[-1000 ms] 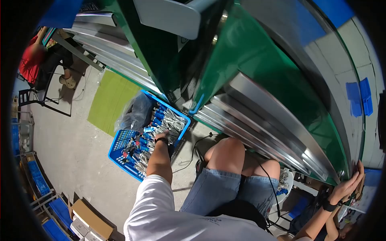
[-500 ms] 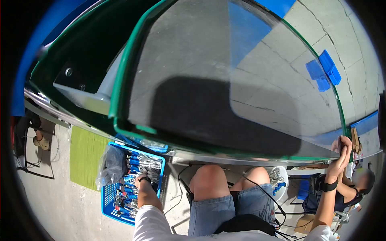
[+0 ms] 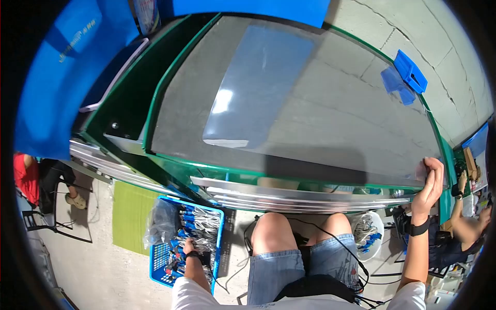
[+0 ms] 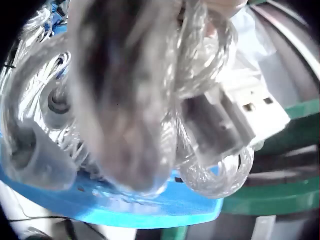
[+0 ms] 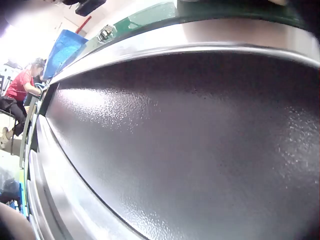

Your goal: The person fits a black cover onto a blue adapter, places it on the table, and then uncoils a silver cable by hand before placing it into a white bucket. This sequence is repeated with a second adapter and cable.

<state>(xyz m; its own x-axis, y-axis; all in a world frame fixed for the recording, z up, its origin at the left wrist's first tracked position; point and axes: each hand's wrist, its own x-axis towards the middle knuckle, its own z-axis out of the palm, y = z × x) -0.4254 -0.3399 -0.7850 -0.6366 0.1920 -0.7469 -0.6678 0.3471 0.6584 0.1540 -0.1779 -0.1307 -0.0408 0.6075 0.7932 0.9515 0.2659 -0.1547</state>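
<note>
My left hand reaches down into a blue plastic basket on the floor, filled with bundled cables with blue ends. In the left wrist view its fingers show at the top edge, against a coiled clear-jacketed USB cable. That cable's white and metal plug points right, and its nearest loop is blurred. My right hand rests at the right front corner of a green-edged workbench with a transparent sheet on top, its fingers extended over the edge.
Grey plastic bags bulge at the basket's left side, beside a green mat. A white bucket of cables stands right of my knees. Metal drawer fronts run beneath the bench top. Other people sit at left and right.
The head view has swung up from the basket and drawers to the bench top. My left hand stays in the basket and my right hand stays at the bench corner.
</note>
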